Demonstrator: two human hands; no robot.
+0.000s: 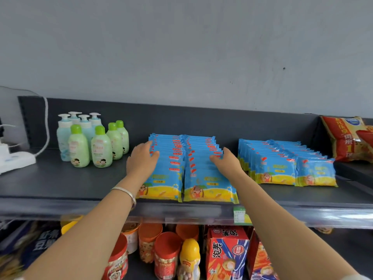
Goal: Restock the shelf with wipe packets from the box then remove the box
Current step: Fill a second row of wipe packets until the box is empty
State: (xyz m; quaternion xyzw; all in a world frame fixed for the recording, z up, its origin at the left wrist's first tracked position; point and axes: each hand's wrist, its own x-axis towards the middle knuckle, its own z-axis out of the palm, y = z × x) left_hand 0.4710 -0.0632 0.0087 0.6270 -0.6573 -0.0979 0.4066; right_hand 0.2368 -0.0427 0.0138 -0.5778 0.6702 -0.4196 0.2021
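Blue and yellow wipe packets stand in rows on the dark shelf [60, 182]. The two middle rows [203, 178] lean back in stacks. My left hand [142, 158] rests against the left side of the left row, fingers touching the packet tops. My right hand [226, 160] lies on the right side of the right row, fingertips curled over the packet tops. Two more rows of packets [282, 164] stand further right. No box is in view.
Green and blue pump bottles [90, 140] stand at the back left. A white power strip [14, 160] with cables lies at the far left. Red snack bags [347, 138] sit at the far right. Jars and red cartons [226, 253] fill the lower shelf.
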